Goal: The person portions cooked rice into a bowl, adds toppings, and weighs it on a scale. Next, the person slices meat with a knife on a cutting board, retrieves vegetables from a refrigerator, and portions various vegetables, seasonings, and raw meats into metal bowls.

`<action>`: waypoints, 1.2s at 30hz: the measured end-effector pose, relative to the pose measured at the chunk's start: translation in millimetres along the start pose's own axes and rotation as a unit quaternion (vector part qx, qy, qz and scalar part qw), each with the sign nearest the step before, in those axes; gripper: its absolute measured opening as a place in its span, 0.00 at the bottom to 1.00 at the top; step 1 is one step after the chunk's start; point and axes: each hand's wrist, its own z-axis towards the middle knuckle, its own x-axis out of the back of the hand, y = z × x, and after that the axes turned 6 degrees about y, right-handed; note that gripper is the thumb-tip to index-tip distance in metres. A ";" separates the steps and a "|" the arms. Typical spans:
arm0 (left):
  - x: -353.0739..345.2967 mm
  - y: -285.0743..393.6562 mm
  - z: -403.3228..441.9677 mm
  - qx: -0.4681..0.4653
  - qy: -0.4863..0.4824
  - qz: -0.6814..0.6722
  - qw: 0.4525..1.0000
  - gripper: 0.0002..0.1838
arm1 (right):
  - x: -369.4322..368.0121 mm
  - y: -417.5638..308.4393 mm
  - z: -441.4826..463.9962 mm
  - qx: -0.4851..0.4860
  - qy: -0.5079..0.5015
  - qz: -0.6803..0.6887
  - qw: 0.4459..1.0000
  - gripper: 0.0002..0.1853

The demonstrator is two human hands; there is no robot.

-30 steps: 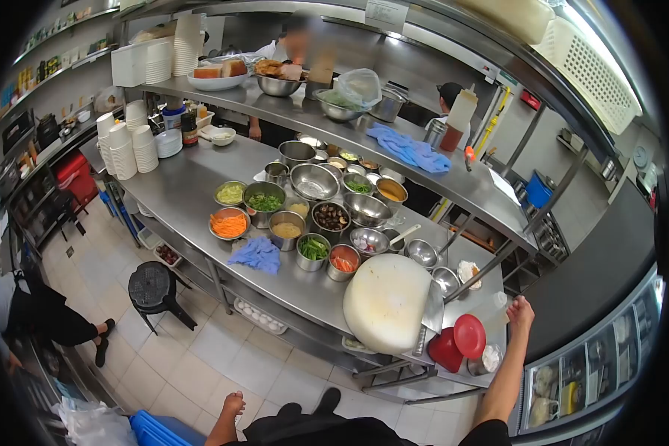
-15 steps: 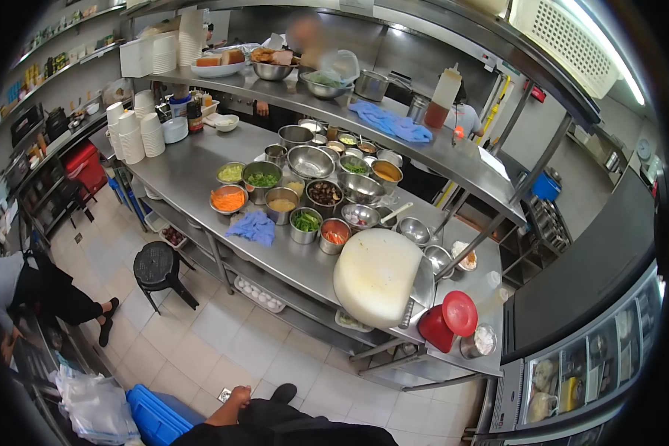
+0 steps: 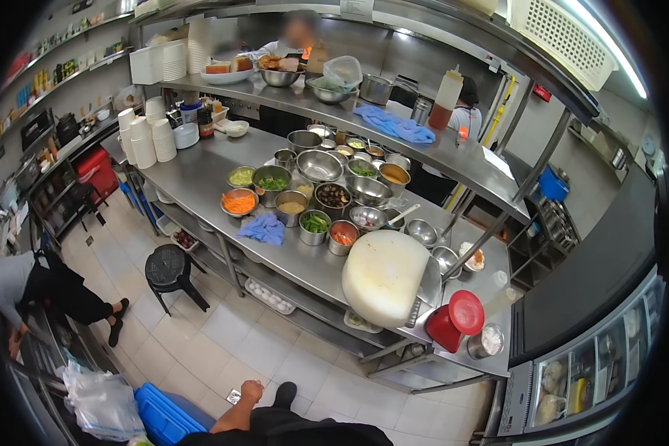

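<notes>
Head view showed the left hand [image 3: 252,390] curled narrow, near the blue bin [image 3: 158,410] — for the right hand, I could not tell. On the counter [image 3: 219,162], the white block [image 3: 383,279] stood near the red scale [image 3: 446,324].

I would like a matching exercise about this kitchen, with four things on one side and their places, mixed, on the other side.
Things
1. Left hand
2. Orange shreds
3. Stool
4. Eggs

Places
A. Standing on the tiled floor
B. On the shelf under the counter
C. Close to the wearer's dark clothing
D. In a metal bowl on the counter

Right pairs: 1-C, 2-D, 3-A, 4-B
</notes>
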 end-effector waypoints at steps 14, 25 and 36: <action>153.4 -108.9 -39.9 0.203 -0.040 -0.076 0.975 0.17 | -132.3 -274.7 105.7 -0.004 0.029 -0.174 0.984 0.30; 227.8 5.0 145.5 0.151 -0.085 -0.155 0.973 0.13 | -184.6 -344.8 209.4 -0.009 -0.078 -0.317 0.945 0.28; 288.2 76.8 318.6 0.109 -0.152 -0.123 0.975 0.11 | -238.4 -505.9 266.7 0.040 -0.016 -0.218 0.975 0.24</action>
